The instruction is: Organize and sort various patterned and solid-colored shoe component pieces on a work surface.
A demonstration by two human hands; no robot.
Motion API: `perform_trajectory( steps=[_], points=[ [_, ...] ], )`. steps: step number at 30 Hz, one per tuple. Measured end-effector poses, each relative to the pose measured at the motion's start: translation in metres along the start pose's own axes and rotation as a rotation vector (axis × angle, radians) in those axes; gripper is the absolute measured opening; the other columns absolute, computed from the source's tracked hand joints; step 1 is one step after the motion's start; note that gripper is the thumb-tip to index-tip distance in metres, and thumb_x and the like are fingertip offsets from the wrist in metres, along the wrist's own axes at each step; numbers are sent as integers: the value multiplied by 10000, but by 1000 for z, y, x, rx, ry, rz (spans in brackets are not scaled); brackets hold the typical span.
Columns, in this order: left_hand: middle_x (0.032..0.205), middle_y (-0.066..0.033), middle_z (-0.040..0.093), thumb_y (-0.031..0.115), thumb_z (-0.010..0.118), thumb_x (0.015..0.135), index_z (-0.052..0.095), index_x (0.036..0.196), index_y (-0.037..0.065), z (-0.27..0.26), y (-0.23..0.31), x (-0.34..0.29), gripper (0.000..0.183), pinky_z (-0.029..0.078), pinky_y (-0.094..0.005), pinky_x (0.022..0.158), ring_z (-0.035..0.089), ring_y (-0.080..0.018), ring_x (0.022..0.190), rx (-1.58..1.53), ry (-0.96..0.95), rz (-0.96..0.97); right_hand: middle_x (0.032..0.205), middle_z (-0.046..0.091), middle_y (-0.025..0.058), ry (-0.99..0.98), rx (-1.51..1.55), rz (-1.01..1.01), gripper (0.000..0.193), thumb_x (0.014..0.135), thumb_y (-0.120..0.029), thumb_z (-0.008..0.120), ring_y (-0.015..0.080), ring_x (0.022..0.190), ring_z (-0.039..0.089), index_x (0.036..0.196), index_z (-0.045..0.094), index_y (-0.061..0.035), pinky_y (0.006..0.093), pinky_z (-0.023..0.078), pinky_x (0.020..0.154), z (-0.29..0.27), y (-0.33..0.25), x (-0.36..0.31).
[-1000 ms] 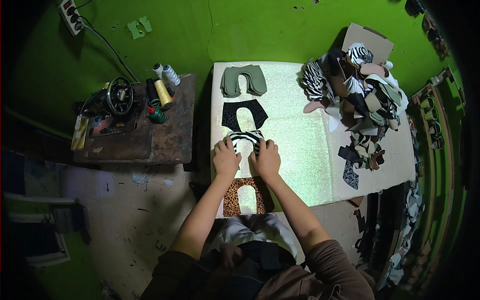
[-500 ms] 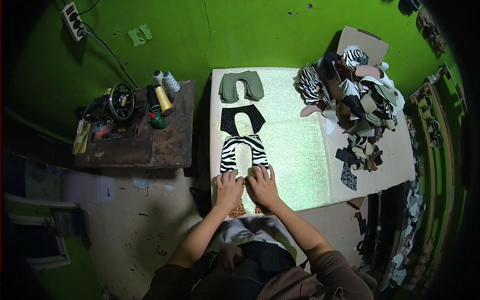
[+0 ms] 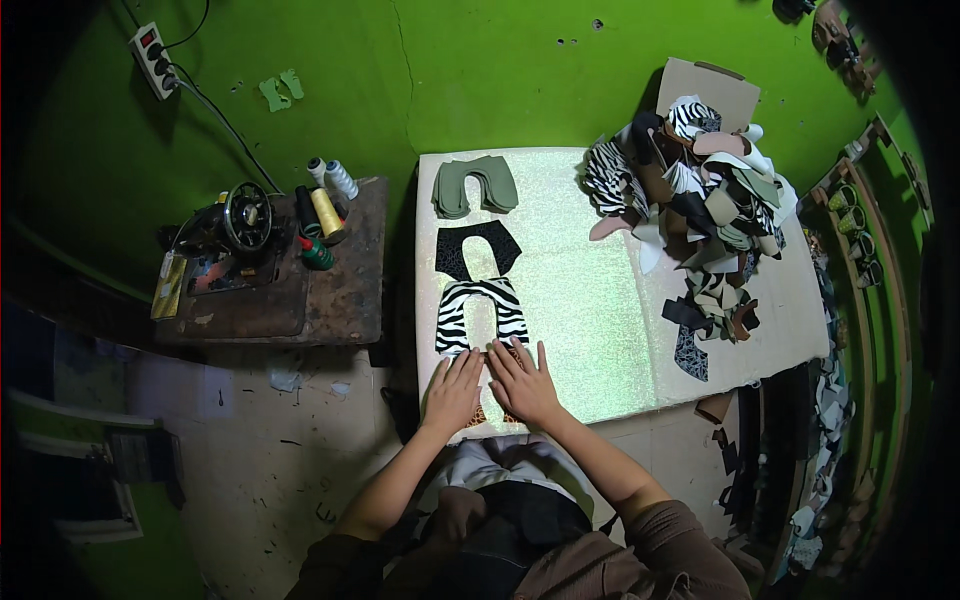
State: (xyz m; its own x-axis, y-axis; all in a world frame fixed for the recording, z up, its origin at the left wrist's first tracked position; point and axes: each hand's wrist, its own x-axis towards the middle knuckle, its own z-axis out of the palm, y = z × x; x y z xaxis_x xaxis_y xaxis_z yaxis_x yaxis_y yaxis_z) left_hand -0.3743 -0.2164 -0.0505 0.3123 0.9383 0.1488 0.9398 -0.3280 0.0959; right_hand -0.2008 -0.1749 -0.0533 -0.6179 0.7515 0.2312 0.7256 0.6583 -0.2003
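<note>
My left hand (image 3: 455, 394) and my right hand (image 3: 525, 390) lie side by side, palms down with fingers stretched out, at the near edge of the table. Beneath them, mostly covered, is a leopard-print piece (image 3: 478, 414) whose lower ends show by my wrists. Just past my fingertips lies an arch-shaped zebra-print piece (image 3: 452, 316). Beyond it, in the same column, come a black patterned arch-shaped piece (image 3: 455, 252) and a stack of olive-green arch-shaped pieces (image 3: 453, 190). Neither hand holds anything.
A heap of mixed cut pieces (image 3: 715, 205) and a cardboard box (image 3: 705, 88) fill the far right of the shiny-covered table (image 3: 590, 350). Leftward stands a sewing machine (image 3: 235, 225) on a worn wooden table (image 3: 345, 290) with thread cones (image 3: 326, 212) and a green bottle (image 3: 316, 254).
Both hands have flattened, and their bent fingers are now stretched forward over the leopard-print piece. The view has shifted slightly; the other pieces keep their arrangement.
</note>
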Motion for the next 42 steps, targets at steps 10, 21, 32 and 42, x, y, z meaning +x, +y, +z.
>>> perform_trajectory(
  steps=[10, 21, 32, 42],
  points=[
    [1284, -123, 478, 185, 533, 804, 501, 1220, 27, -5, 8, 5, 447, 283, -413, 1032, 443, -250, 1190, -30, 5, -41, 1437, 306, 41, -1, 61, 38, 499, 883, -343, 449, 292, 1324, 245, 1314, 431, -93, 555, 153, 1060, -5, 6, -8],
    [1095, -129, 544, 163, 569, 788, 573, 1060, 27, -5, 110, 92, 304, 339, -415, 934, 486, -282, 1080, -236, 156, 71, 1326, 418, 141, 192, 124, 206, 383, 818, -215, 538, 354, 1267, 311, 1172, 533, -70, 592, 180, 1030, -50, 93, -46],
    [1048, -124, 564, 134, 560, 780, 574, 1041, 26, 37, 272, 220, 283, 377, -407, 869, 527, -271, 998, -426, 144, 6, 1170, 494, 145, 198, 82, 218, 410, 738, -122, 552, 302, 1162, 425, 1140, 524, -48, 526, 244, 1012, -117, 277, -108],
    [1077, -204, 543, 265, 605, 800, 478, 1182, -13, 37, 335, 283, 489, 445, -418, 844, 552, -359, 979, -606, 33, -334, 1203, 470, 150, 217, -98, 163, 525, 729, -127, 565, 315, 1137, 420, 1240, 466, -57, 446, 325, 949, -163, 382, -119]
  ],
)
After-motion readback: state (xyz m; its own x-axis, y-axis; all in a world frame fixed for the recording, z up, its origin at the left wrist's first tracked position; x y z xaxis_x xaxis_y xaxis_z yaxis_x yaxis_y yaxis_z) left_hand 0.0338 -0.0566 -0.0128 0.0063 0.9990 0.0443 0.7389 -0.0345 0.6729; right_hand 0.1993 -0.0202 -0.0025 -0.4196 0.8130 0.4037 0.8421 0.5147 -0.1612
